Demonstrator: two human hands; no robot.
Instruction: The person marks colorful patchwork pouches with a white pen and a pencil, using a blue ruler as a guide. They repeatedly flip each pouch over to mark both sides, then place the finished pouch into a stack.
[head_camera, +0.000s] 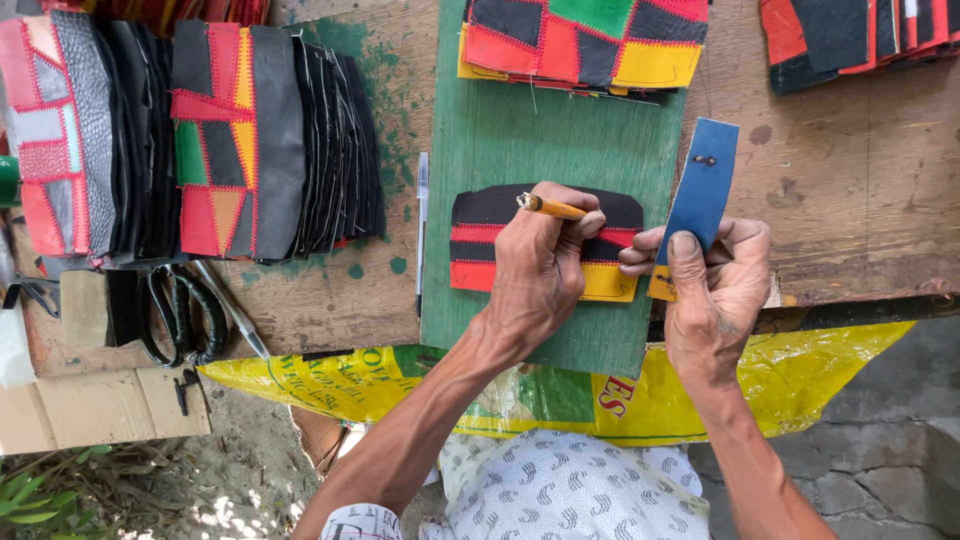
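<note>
On green board (500, 140) atop desk (850, 170): left hand (540, 265) clenched around pencil (550, 207), pressing down striped patchwork piece (480, 245), long axis sideways; right hand (715, 280) just beside, pinching upright blue strip (703, 185).

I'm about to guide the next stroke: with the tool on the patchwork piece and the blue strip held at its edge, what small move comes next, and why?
Probably press the tool in the left hand onto the patchwork piece, beside the blue strip. The right hand pins that strip at the piece's right end like a guide, and the tip seems to be already on the piece.
</note>
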